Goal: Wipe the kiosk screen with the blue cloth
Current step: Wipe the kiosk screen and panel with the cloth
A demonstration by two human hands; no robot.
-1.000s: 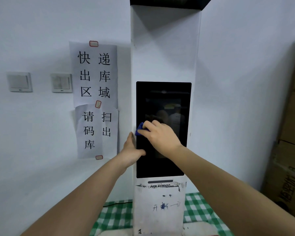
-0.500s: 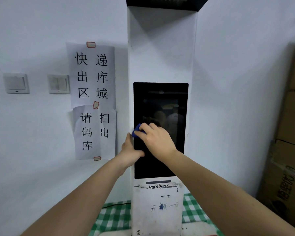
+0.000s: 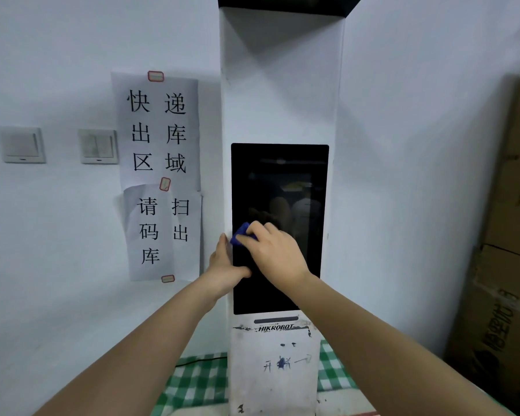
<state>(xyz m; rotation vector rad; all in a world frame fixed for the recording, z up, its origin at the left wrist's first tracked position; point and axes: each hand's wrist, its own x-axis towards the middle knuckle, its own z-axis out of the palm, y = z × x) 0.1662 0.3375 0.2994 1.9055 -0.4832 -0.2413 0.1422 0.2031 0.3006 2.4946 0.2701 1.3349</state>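
- Right hand (image 3: 275, 253) at mid-frame, palm flat over the blue cloth (image 3: 242, 233), pressing it onto the screen (image 3: 282, 181) near the screen's left edge, about halfway down.
- Cloth is bunched small; only a blue corner pokes out past the fingers (image 3: 254, 232) at the hand's upper left. Fingers curled over it, clamping it to the glass, not pinching it up off it.
- Why flat? Prob. to spread pressure so the cloth drags evenly w/o slipping out.
- Left hand (image 3: 222, 265) sits just left of the screen, on the side of the white kiosk (image 3: 279, 85). Fingers reach up along the edge, thumb on the front near the glass. Looks like bracing: steadies the tall cabinet vs the wiping push. Whether it grips hard, can't tell.
- Both forearms come up from the bottom corners of the frame & converge at centre; right wrist bent so the hand angles up-left.
- Screen is dark, faint reflections in its middle; upper half & lower right prob. not wiped yet, judging by where the cloth is.
- Paper signs (image 3: 159, 175) left of the kiosk, boxes (image 3: 511, 235) at the right edge: well clear.
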